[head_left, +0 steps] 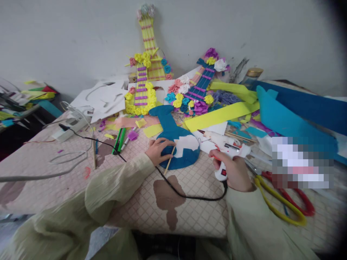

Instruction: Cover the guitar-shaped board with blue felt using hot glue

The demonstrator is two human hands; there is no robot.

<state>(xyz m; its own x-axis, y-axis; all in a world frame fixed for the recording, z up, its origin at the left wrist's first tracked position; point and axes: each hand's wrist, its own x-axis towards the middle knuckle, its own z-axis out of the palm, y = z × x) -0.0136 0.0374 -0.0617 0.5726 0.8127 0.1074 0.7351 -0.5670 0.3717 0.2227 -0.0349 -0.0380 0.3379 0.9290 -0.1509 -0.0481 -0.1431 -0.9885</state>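
A blue lute-shaped cutout (185,160) lies flat on the table, with a white irregular patch (187,143) on its round body. My left hand (159,150) rests on the cutout's left side, thumb and fingers closed around a thin wooden stick (168,164) that slants over the lower left of the body. To the right, my right hand (234,168) grips a white hot glue gun (223,142). Its nozzle points left, just off the cutout's right edge. A black cord runs from the handle across the table in front of the cutout.
Behind stand decorated paper lutes, a yellow one (141,86) and a blue one (199,85). Scissors with yellow and red handles (282,202) lie at right. A green cutter (119,141) and a power strip (67,126) are at left. Blue sheets (295,122) lie right.
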